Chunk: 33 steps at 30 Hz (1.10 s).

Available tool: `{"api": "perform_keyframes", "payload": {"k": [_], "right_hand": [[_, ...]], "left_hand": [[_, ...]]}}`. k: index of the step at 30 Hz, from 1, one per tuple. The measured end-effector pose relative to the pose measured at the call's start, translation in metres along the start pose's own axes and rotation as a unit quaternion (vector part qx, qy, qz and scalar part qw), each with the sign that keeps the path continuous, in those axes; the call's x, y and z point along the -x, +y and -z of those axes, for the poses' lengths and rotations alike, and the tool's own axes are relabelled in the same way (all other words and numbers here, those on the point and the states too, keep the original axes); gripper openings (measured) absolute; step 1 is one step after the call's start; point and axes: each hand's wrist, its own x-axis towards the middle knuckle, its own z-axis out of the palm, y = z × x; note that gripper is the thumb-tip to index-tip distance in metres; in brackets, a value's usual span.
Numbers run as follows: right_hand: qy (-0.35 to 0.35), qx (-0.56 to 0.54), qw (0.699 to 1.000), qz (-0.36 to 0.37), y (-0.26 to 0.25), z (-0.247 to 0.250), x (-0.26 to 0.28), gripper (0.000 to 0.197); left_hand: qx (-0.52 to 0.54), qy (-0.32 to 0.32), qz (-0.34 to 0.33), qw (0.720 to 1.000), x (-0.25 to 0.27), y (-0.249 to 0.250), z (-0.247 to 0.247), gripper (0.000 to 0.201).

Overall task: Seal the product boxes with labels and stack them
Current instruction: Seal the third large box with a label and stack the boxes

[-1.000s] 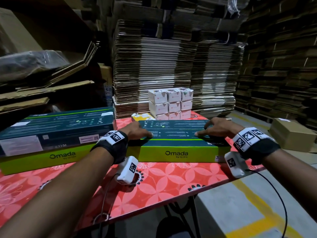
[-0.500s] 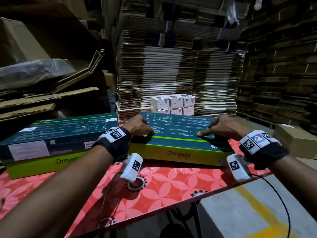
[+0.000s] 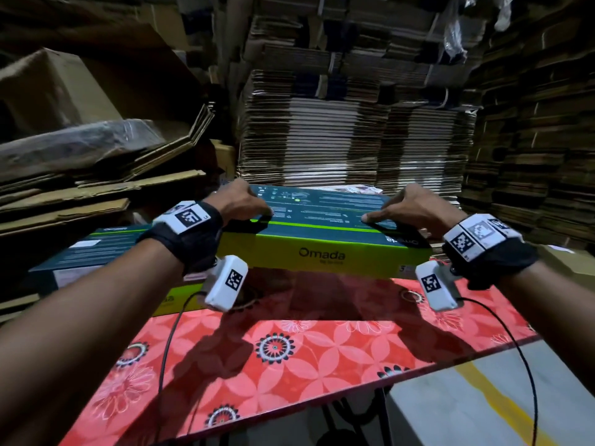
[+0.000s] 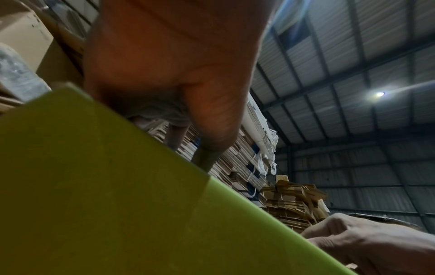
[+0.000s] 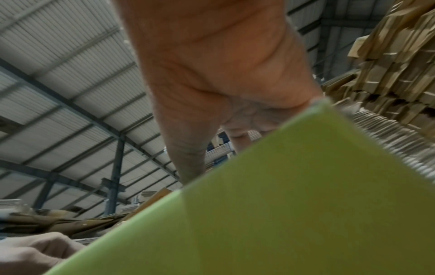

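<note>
**Box is up, stack sits to the left**

Both hands grip the long green box point(image 3: 322, 233), left hand point(image 3: 240, 201) and right hand point(image 3: 412, 206) at its ends, lifted clear of the table point(image 3: 289, 349). Its long axis runs left-right. The other box point(image 3: 96, 249) lies lower left, nearer the left hand, so I'd guess it goes there.

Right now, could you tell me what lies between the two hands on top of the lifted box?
Only the box's bare dark printed top lies between the left hand and right hand, as the head view shows.
</note>
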Motion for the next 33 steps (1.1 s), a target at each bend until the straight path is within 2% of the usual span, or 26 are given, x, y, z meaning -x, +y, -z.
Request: {"api": "perform_keyframes", "payload": {"k": [6,19,24,29,33], "right_hand": [[-0.01,0.014,0.999,0.035,-0.046,-0.018,-0.019,0.065],[-0.064,0.012,0.994,0.09,-0.153,-0.092,-0.044,0.06],[-0.076,0.024,0.991,0.105,-0.185,-0.117,-0.05,0.058],[-0.091,0.024,0.99,0.104,-0.207,-0.146,-0.061,0.061],[-0.109,0.02,0.988,0.108,-0.217,-0.166,-0.071,0.061]], "left_hand": [[0.025,0.031,0.027,0.999,0.007,-0.021,0.044,0.027],[0.014,0.09,0.09,0.992,0.036,-0.101,0.125,0.028],[0.022,0.107,0.113,0.988,0.041,-0.13,0.145,0.024],[0.031,0.118,0.14,0.983,0.037,-0.163,0.158,0.034],[0.048,0.118,0.159,0.979,0.035,-0.183,0.165,0.03]]}}
